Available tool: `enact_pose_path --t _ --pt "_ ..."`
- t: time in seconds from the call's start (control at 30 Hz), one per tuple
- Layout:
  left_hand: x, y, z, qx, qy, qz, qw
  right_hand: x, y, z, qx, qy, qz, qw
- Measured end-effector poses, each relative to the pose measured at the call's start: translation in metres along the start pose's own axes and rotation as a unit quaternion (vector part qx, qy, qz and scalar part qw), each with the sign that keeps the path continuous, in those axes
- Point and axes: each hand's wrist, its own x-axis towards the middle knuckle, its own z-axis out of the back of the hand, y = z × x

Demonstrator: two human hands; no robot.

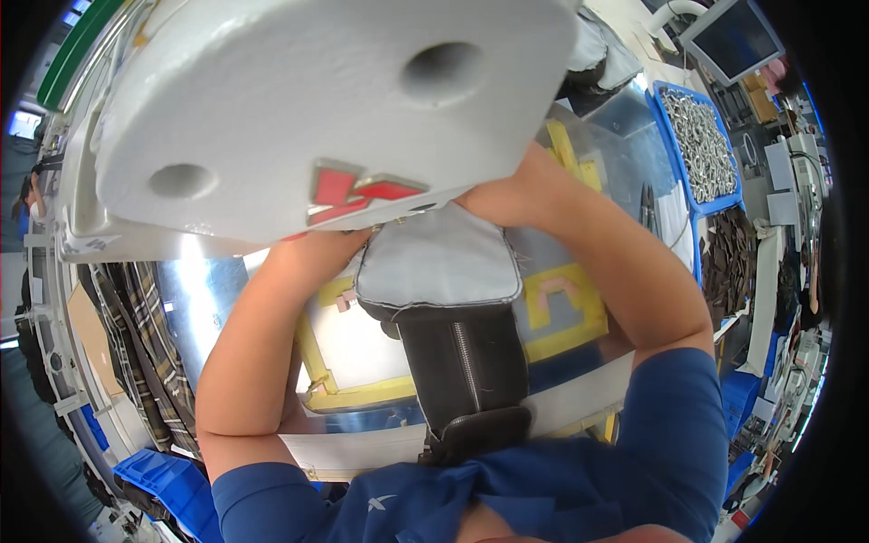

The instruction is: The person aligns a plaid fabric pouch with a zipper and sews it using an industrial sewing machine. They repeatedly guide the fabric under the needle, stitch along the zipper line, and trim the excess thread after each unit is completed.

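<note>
A bag (463,353), grey on its lining side and black elsewhere, stretches from under the sewing machine head (299,118) toward my body. A metal zipper (466,362) runs down its black panel. My left hand (337,242) is at the left of the bag's far end, by the machine's lower edge. On the other side my right hand (493,201) lies against the bag's far right corner. The white machine head covers the fingers of both hands, so their grip is hidden. Its needle area is out of sight too.
Yellow tape (579,317) marks the metal worktable. At the right stands a blue tray (695,145) of metal hardware, with dark brown strips (729,258) beside it. Plaid fabric (149,335) hangs at the left, above a blue bin (172,489). A monitor (733,41) is at the far right.
</note>
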Motion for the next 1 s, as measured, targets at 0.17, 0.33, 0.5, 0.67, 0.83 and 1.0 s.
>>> enact_pose_path --t 0.17,0.33,0.5,0.67,0.83,1.0 --pt "0.001 0.000 0.000 0.015 0.009 0.004 1.000 -0.003 0.000 0.003 -0.023 -0.009 0.001 1.000" --pt "-0.001 0.007 -0.008 0.038 0.011 0.042 0.998 -0.003 -0.001 0.003 0.009 -0.009 0.000 1.000" --pt "0.000 0.013 -0.013 0.036 -0.020 -0.014 0.999 -0.005 0.000 0.002 -0.004 -0.015 0.008 1.000" --pt "0.004 0.016 -0.015 0.050 -0.072 -0.094 0.992 -0.004 0.001 0.002 -0.017 -0.022 0.013 1.000" --pt "0.003 0.003 -0.010 0.003 -0.037 -0.062 0.997 -0.006 -0.002 0.004 -0.018 -0.025 0.010 0.999" --pt "0.008 0.002 0.001 0.043 0.126 0.083 0.988 -0.009 -0.005 0.004 0.002 -0.031 0.023 0.999"
